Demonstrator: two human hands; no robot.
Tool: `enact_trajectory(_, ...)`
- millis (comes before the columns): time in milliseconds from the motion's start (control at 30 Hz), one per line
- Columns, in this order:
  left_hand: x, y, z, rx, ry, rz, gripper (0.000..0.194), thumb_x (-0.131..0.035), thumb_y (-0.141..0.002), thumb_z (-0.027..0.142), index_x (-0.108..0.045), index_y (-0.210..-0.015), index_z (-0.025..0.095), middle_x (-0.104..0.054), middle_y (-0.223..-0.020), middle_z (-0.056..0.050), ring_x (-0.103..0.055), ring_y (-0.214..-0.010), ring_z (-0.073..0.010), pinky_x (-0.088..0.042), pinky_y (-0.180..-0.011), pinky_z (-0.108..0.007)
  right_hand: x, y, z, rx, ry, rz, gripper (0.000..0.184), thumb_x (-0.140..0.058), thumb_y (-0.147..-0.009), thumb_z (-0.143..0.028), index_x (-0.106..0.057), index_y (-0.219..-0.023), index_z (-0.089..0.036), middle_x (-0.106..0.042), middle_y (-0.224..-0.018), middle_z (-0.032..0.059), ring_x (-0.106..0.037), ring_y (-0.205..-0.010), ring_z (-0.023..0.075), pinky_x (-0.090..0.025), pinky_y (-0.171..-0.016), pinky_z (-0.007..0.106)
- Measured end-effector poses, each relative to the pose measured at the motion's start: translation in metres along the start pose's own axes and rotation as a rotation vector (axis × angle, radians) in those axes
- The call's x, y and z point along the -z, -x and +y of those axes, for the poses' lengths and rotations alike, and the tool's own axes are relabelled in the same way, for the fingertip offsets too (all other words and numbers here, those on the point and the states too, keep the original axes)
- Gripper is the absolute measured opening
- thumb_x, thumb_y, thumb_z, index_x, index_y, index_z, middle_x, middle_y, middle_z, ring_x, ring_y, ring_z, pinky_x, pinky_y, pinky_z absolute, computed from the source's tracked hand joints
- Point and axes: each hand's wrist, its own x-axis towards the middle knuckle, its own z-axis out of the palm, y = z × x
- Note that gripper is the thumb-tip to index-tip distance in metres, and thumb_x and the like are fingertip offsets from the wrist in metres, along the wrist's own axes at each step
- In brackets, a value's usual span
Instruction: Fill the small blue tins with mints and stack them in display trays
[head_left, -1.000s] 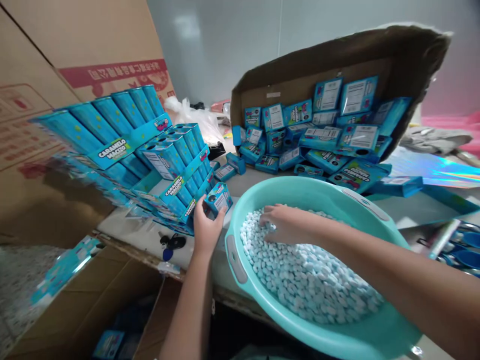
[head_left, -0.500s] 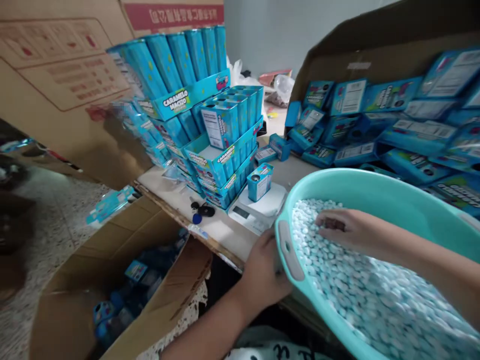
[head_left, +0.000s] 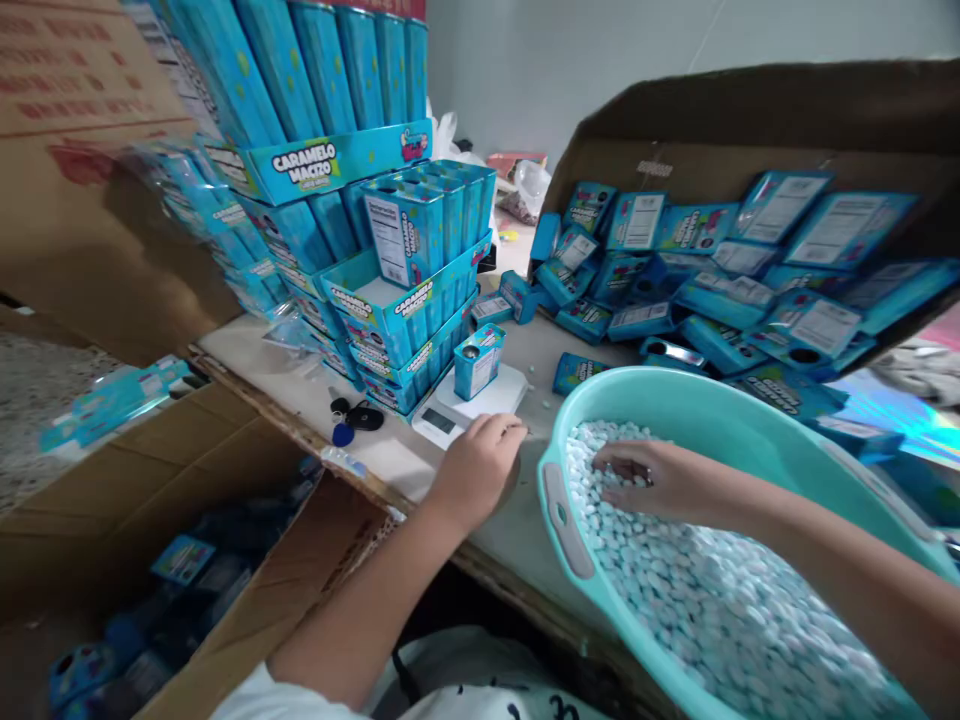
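1. Lower right: the right hand [head_left: 675, 480] curls among candies [head_left: 675, 580], its grip unclear; the deep basin [head_left: 750, 420] likely contains them.
2. Centre: the small box [head_left: 478, 370] stands upright on the scale [head_left: 511, 388], presumably keeping its opening accessible.
3. The left hand [head_left: 474, 468], loosely bent, lies beside the scale; its palm is hidden.

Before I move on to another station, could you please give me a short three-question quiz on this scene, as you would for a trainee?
1. True or false: the right hand is down among the pale candies inside the teal tub.
2. Multiple choice: what does the lone upright blue box beside the stacked trays stand on?
(a) the tub's rim
(b) the white scale
(c) a cardboard flap
3. Fill in the missing word: the hand nearer the scale's display is the ____ one.

Key: 1. true; 2. b; 3. left, the left hand.
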Motion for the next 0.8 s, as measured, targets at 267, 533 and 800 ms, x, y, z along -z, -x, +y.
enact_trajectory(267,0.023,-0.051,-0.009,0.072,-0.248,-0.241,0.011,-0.06,-0.089,0.014,-0.067,-0.097,0.015,-0.065,-0.101,-0.012,-0.062,-0.095,-0.0275,-0.054,-0.069,-0.035,0.005,-0.004,0.004,0.038,-0.041,-0.031,0.021,-0.065,-0.08,-0.044,-0.067,-0.097,-0.032,-0.065,-0.081,0.0041,-0.06,-0.073,0.0256,-0.04,-0.065,0.038)
enact_trajectory(533,0.01,-0.036,-0.013,0.065,-0.149,-0.147,0.023,-0.05,-0.099,0.022,-0.071,-0.101,0.015,-0.069,-0.098,-0.01,-0.063,-0.097,-0.0234,-0.053,-0.083,-0.037,0.01,-0.003,0.005,0.066,-0.032,-0.054,0.023,-0.065,-0.081,-0.046,-0.067,-0.1,-0.033,-0.066,-0.083,0.0035,-0.061,-0.074,0.0254,-0.038,-0.063,0.037)
enact_trajectory(800,0.045,-0.104,0.032,-0.174,0.522,-0.135,0.037,-0.062,-0.094,0.041,-0.066,-0.128,0.025,-0.062,-0.13,-0.006,-0.061,-0.116,-0.0196,-0.053,-0.096,-0.031,0.014,-0.002,0.005,0.061,-0.038,-0.097,0.029,-0.065,-0.083,-0.05,-0.065,-0.102,-0.028,-0.062,-0.081,0.001,-0.056,-0.073,0.0206,-0.037,-0.064,0.032)
